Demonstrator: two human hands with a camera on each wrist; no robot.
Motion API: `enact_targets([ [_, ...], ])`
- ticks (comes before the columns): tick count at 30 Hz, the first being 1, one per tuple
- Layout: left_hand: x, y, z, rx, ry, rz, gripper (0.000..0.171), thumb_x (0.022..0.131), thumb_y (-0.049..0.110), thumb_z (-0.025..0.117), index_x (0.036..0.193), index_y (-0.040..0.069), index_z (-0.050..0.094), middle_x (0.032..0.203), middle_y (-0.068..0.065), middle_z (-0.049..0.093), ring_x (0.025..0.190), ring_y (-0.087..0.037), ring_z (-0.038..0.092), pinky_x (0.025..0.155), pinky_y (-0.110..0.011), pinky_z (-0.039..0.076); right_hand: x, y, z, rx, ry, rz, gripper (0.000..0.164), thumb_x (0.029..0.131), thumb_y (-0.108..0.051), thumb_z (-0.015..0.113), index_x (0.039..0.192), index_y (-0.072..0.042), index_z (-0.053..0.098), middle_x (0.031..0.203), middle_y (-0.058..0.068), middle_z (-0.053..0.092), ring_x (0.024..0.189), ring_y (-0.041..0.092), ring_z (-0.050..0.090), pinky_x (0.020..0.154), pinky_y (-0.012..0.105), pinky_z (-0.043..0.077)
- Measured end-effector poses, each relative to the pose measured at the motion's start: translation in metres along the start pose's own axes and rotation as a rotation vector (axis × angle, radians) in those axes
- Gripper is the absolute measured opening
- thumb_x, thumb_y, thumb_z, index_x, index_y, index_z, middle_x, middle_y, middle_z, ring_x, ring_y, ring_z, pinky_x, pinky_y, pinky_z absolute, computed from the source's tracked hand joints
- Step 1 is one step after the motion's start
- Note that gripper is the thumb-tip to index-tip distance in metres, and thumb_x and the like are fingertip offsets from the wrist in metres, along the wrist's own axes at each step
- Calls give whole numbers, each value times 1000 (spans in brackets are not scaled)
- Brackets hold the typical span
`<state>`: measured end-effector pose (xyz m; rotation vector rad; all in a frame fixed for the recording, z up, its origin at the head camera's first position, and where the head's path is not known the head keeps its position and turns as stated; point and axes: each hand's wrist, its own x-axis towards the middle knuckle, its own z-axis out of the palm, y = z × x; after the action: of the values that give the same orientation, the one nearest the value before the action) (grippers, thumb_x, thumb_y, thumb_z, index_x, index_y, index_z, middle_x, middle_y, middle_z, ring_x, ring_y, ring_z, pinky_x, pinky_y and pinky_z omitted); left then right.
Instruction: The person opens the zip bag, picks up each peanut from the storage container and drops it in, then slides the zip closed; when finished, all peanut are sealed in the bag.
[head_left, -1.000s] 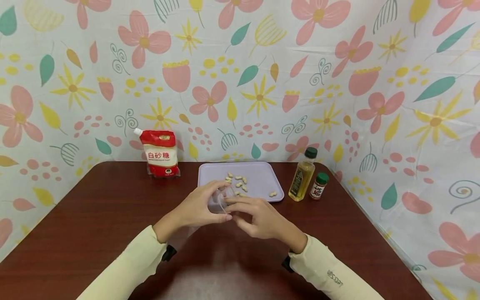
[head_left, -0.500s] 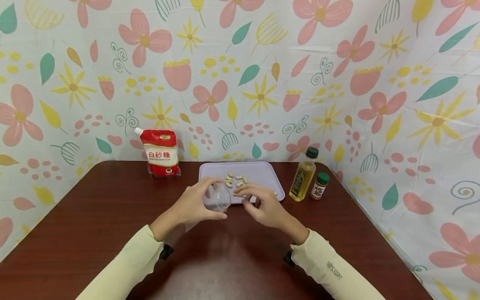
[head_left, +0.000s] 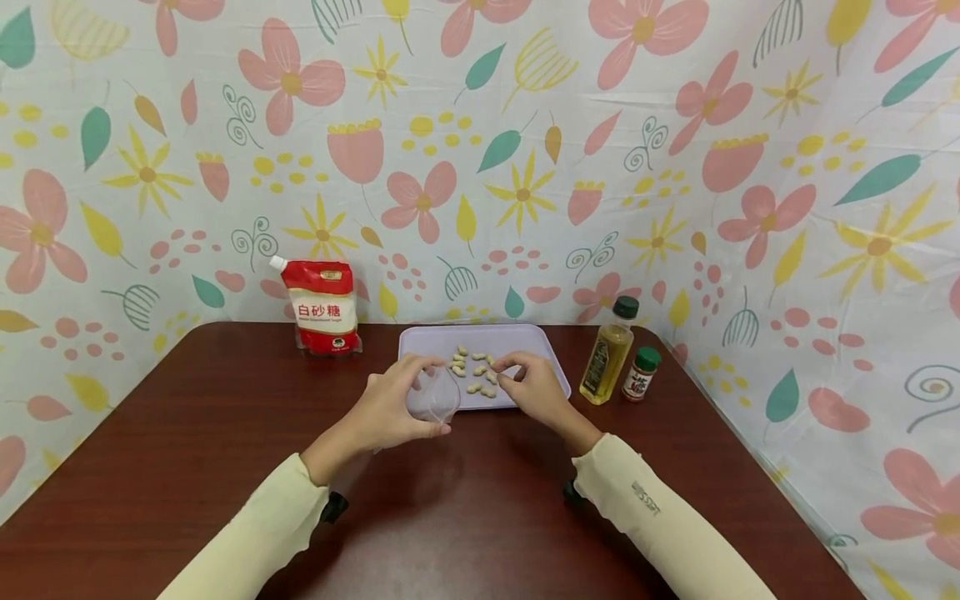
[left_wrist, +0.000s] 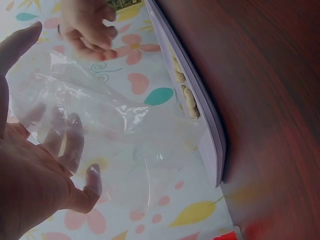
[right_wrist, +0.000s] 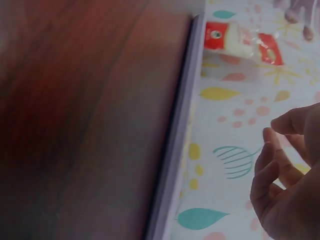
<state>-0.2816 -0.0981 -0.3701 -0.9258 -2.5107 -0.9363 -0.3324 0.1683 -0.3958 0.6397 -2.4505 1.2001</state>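
In the head view my left hand [head_left: 393,404] holds a clear plastic bag [head_left: 435,396] near the tray's front left. Its fingers are spread in a wide curve, and in the left wrist view several of them show through the thin, wrinkled film [left_wrist: 130,125]. Over the right part of the lilac tray [head_left: 517,337] hovers my right hand [head_left: 536,387], thumb and forefinger tips close to each other. No object shows between those tips in the right wrist view [right_wrist: 290,165]. Several peanuts in shells [head_left: 480,371] lie on the tray, beside and below these fingertips.
A red and white sugar pouch [head_left: 322,308] stands at the back left of the dark wood table [head_left: 187,433]. Right of the tray are an oil bottle [head_left: 607,354] and a small green-capped jar [head_left: 641,373]. A flowered cloth [head_left: 465,167] hangs behind the table.
My right hand has left the mouth of the bag and moved right and forward over the tray, uncovering peanuts near the front. The left hand has shifted slightly left with the bag.
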Motion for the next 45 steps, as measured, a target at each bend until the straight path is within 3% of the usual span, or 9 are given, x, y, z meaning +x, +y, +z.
enact_targets([
  [6,-1,0,0,4,-12,-8,84,67,44,90,137,19,51,122,4,55,98,-10,53,78,-44,33,10,12,10,-69,-98,137,11,87,-5,72,97,-5,75,102,8,73,54,17,54,52,29,45],
  [9,0,0,0,12,-22,-16,86,67,49,89,138,18,51,120,4,55,96,-10,52,77,-43,33,14,17,13,-131,-143,185,12,86,-9,75,97,-6,76,99,5,73,72,23,64,59,32,49],
  [13,-1,1,1,16,-27,-19,86,69,54,86,138,16,52,115,5,55,93,-9,51,76,-42,33,18,21,15,-206,-213,241,16,86,-16,77,100,-9,76,95,0,73,96,24,66,72,38,52],
  [23,-2,1,3,16,-18,-18,85,69,54,86,138,17,52,114,6,56,93,-8,52,75,-41,32,25,26,20,-317,-328,306,11,87,-21,78,92,-12,76,87,-3,72,81,13,64,70,35,51],
  [31,-3,1,5,17,-33,-12,84,72,58,82,139,17,52,114,7,56,93,-8,52,76,-41,32,26,28,21,-360,-354,297,6,88,-20,76,85,-15,75,82,-5,70,73,13,60,63,33,48],
  [37,-4,2,4,22,-33,-22,82,73,57,81,138,18,52,114,7,57,94,-7,53,76,-41,33,25,24,17,-356,-342,290,6,88,-20,76,87,-14,75,84,-6,71,74,11,61,65,32,49],
  [45,-2,7,2,-35,-28,-61,76,75,48,82,138,18,51,119,4,58,96,-9,51,75,-41,32,21,6,-1,-263,-244,134,9,88,-16,74,90,-7,74,86,2,72,79,16,65,73,37,53],
])
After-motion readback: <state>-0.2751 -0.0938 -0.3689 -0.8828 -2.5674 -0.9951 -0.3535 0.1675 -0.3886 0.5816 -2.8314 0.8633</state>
